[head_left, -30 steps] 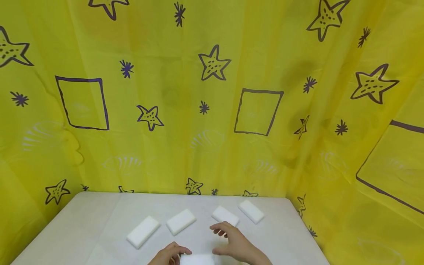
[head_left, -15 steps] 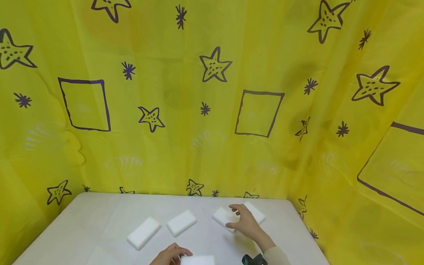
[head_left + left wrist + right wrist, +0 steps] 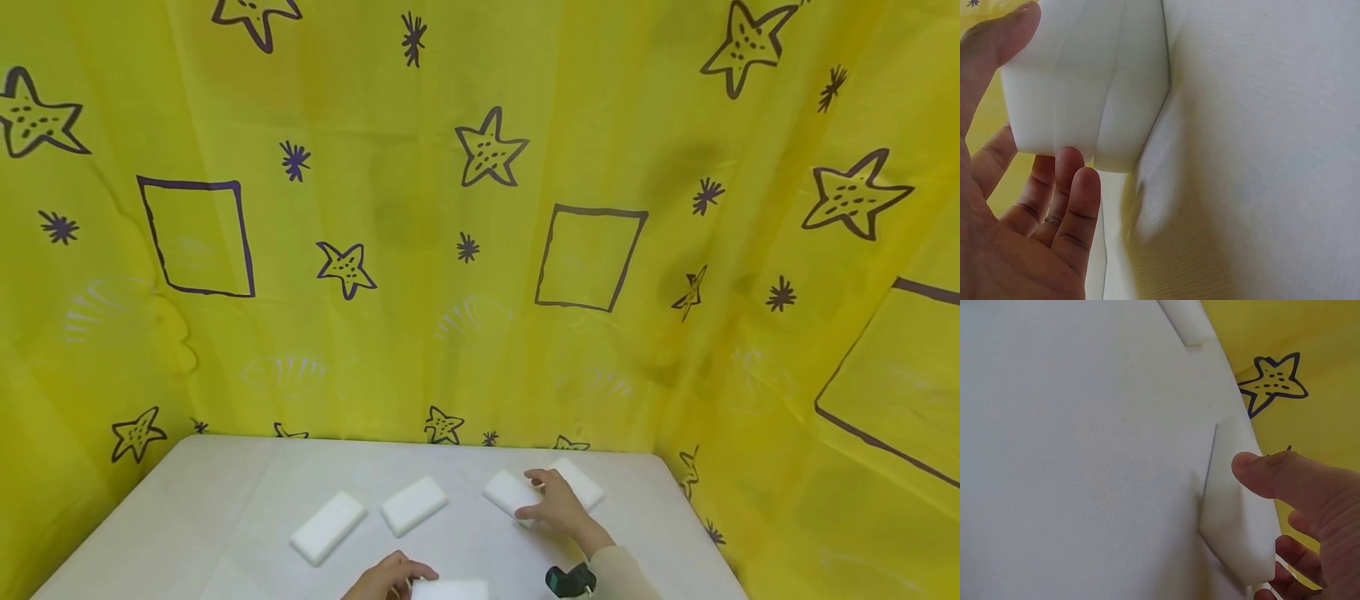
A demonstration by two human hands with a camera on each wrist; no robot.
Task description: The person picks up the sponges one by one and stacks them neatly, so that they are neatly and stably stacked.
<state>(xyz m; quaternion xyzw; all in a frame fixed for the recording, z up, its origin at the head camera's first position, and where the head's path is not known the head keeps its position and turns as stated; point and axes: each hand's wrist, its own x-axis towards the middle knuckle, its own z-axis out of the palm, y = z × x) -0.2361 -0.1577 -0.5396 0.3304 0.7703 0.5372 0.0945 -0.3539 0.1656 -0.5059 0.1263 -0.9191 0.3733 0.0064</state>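
In the head view, my left hand [image 3: 390, 577] holds the left end of a white sponge block [image 3: 450, 590] at the bottom edge. The left wrist view shows white sponge blocks [image 3: 1085, 81] stacked in layers, the thumb against one side and fingertips [image 3: 1088, 181] by the lower end. My right hand [image 3: 561, 504] reaches over another white sponge block [image 3: 508, 492] lying on the table, thumb at its near side and fingers at its far side. The right wrist view has the thumb [image 3: 1260, 472] over this block [image 3: 1235, 519], fingers curled behind it.
Two more white sponge blocks [image 3: 328, 529] lie at the left of the white table [image 3: 247, 475]. Another sponge block [image 3: 577, 483] sits behind my right hand. A yellow curtain [image 3: 405, 333] with starfish drawings surrounds the table. A dark device [image 3: 570, 580] is at my right wrist.
My right hand has moved away from the front block, forward and to the right, and come down over the table block. The left hand stays at the front block.
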